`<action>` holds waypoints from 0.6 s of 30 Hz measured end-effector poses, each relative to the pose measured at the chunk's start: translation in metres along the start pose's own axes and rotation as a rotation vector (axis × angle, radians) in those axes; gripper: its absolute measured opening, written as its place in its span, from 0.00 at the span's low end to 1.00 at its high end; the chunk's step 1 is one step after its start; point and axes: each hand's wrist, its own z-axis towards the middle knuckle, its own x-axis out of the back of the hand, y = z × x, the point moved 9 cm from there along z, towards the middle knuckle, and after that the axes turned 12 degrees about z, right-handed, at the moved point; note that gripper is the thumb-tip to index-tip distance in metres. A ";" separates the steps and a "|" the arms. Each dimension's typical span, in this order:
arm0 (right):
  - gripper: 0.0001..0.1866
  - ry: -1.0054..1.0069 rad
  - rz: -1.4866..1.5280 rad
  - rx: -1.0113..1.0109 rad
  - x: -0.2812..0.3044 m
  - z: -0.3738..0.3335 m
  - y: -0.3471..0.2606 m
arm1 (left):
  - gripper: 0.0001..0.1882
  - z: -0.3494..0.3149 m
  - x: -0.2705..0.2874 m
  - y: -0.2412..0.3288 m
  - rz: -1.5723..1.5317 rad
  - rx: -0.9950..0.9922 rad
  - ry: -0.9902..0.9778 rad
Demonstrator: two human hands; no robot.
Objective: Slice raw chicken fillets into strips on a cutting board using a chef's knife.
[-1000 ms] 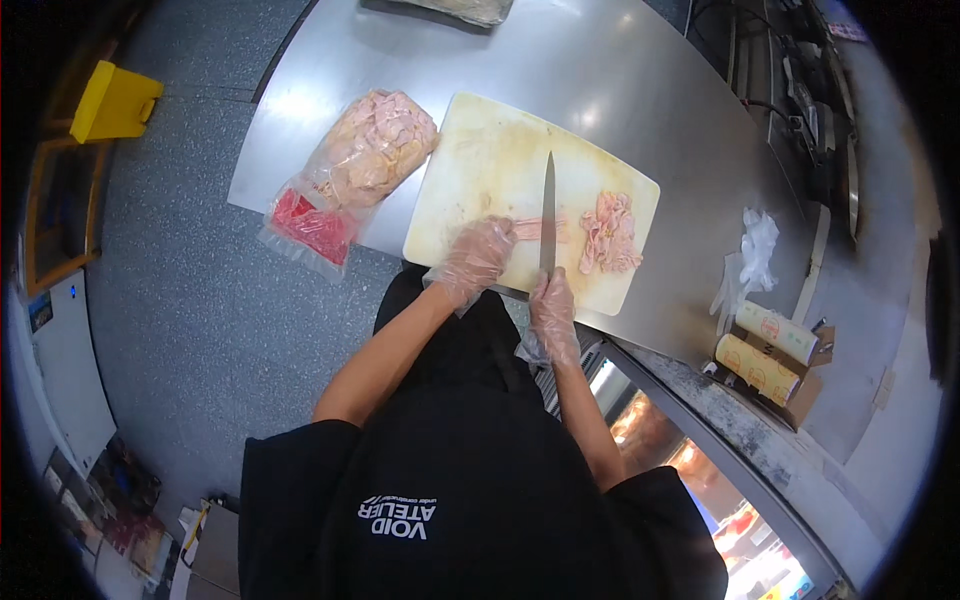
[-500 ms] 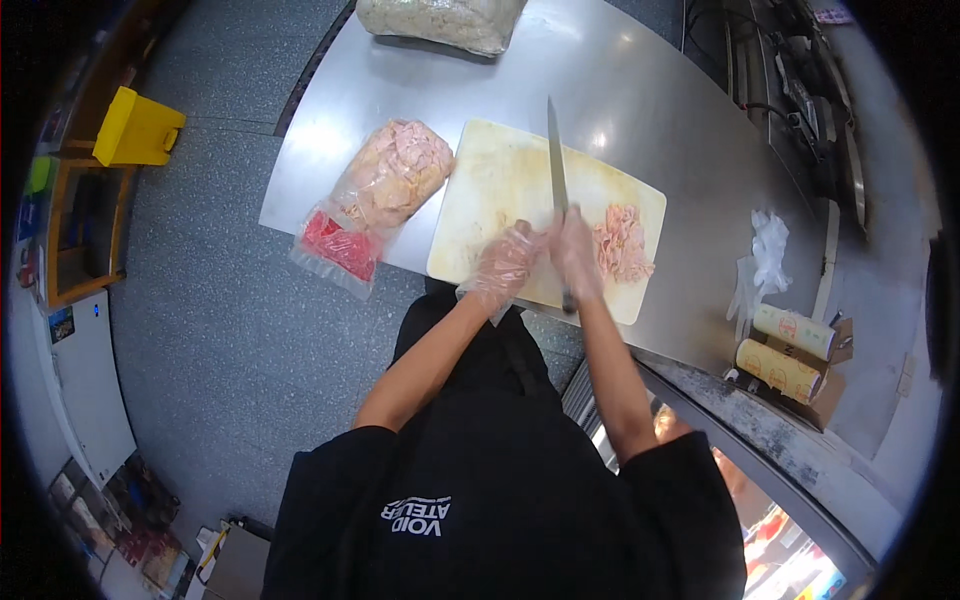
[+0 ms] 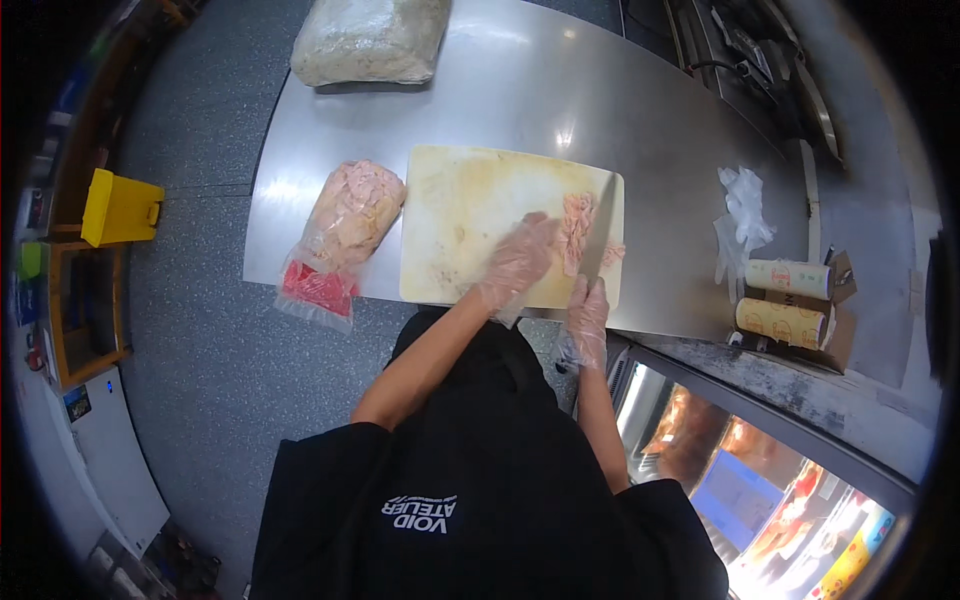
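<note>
1. A gloved left hand (image 3: 518, 262) pressed on a strip of pale pink raw meat (image 3: 577, 228) at the right end of a cream plastic cutting board (image 3: 470, 215), centre of the frame; its fingers lay flat and spread, clasping nothing.
2. The gloved right hand (image 3: 587, 315) had its fingers wrapped around the handle of a long steel knife (image 3: 599, 238), blade beside the meat.
3. The meat looked soft, limp and slippery, best pinned from above near the cut rather than pinched.
4. The board rested on a brushed steel desk (image 3: 520, 90); a clear bag of pink meat with a red end (image 3: 340, 235) lay just left of it, and a large wrapped pale bundle (image 3: 368, 38) at upper centre.
5. At right sat crumpled clear gloves (image 3: 742, 205) and two film rolls in a cardboard box (image 3: 790, 298); a grey speckled floor (image 3: 190, 330) and a yellow bin (image 3: 120, 207) filled the left.
</note>
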 end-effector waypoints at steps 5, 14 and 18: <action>0.17 0.025 0.129 0.006 0.001 -0.009 0.004 | 0.22 -0.018 0.077 -0.014 -0.004 0.198 -0.093; 0.16 -0.239 0.108 -0.019 -0.047 -0.004 0.010 | 0.08 -0.166 0.255 -0.167 0.069 0.895 0.299; 0.15 -0.294 0.172 0.028 -0.077 -0.002 -0.010 | 0.11 -0.146 0.239 -0.197 0.361 0.651 0.101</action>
